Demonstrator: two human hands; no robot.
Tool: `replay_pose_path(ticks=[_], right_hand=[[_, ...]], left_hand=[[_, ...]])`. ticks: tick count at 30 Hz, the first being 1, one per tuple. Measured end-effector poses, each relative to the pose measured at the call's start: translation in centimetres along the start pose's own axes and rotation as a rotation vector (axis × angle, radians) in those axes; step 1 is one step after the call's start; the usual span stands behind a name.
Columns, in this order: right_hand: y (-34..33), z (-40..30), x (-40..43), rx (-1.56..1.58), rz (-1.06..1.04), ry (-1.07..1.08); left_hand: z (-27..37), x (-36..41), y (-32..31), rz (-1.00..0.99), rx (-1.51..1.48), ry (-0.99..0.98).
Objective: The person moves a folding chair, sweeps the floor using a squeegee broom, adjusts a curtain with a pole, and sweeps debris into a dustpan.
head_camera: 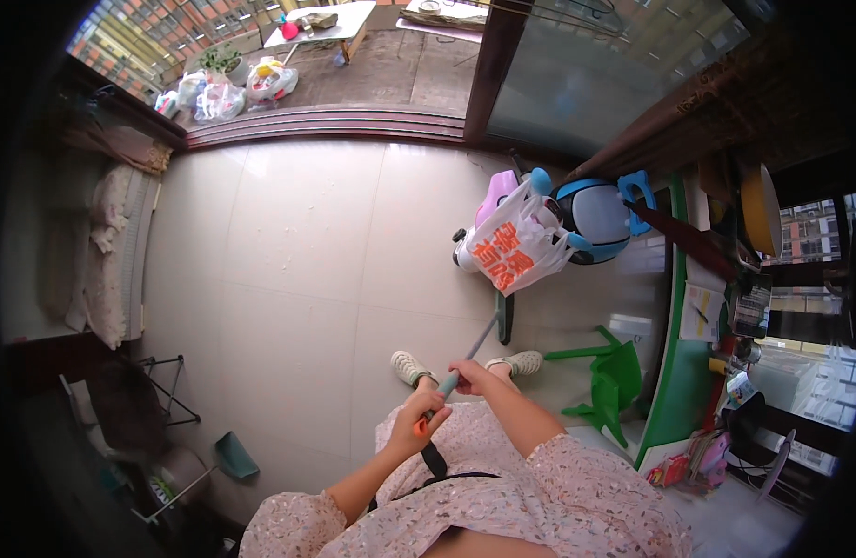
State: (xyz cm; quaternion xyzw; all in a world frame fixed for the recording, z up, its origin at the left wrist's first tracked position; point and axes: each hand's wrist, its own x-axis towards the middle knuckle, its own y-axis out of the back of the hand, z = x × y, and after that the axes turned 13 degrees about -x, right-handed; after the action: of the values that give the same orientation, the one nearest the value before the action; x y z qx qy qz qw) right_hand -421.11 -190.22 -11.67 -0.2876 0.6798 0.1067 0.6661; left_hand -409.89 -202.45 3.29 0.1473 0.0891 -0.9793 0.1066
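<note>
A long-handled broom (482,336) slants away from my body toward the floor on the right. My left hand (415,420) wraps the upper end of its handle, near an orange tip. Further down the same handle, my right hand (470,377) has its fingers closed around the shaft. The broom's dark green head (505,319) rests on the tiles beyond my right shoe, just below a hanging white plastic bag (543,240) with orange print. Small white scraps (285,262) lie scattered over the pale tile floor (299,376) ahead and to the left.
A ride-on toy (499,192) bears the bag, beside a blue-grey child's seat (599,213). At right, a green plastic chair (615,376) lies tipped by a green-edged cabinet (669,335). A dustpan (236,457) stands at left. Ahead runs a sliding-door track (323,127).
</note>
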Motion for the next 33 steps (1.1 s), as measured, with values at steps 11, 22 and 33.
replay_pose_path(ticks=[11, 22, 33], right_hand=[[-16.3, -3.5, 0.0, -0.09, -0.148, 0.083], [-13.4, -12.6, -0.8, -0.007, 0.033, 0.209], [-9.9, -23.1, -3.4, -0.029, -0.33, 0.249]], left_hand=[[7.5, -5.2, 9.9, 0.136, 0.109, -0.212], [7.9, 3.1, 9.0, 0.238, -0.048, -0.126], [15.7, 14.2, 3.8, 0.09, 0.259, -0.301]])
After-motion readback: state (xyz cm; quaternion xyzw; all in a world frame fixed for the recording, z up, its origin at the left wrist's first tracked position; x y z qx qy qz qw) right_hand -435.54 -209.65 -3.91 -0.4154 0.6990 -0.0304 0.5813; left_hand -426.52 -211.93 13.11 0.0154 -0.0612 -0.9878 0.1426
